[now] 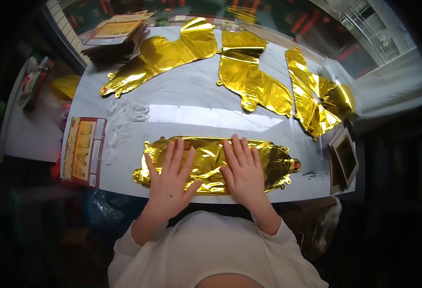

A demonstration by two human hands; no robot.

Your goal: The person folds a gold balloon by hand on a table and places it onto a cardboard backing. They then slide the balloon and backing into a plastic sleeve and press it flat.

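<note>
A folded gold foil sheet [206,158] lies along the near edge of the white table. My left hand [171,180] rests flat on its left half with the fingers spread. On the right half lies my right hand [243,170], palm down, fingers stretched out and slightly apart. Both palms press on the foil and neither grips it. A small red spot [297,165] shows at the foil's right tip. Beyond my hands lie three more gold foil pieces, one at the back left [165,55], one in the back middle [251,79] and one at the right [316,96].
The white table [172,115] has a stack of printed cards [117,36] at the back left. A packet marked FALL [83,151] lies at the left edge, beside a heap of white loops [119,122]. Brown cardboard pieces [344,156] stand at the right edge.
</note>
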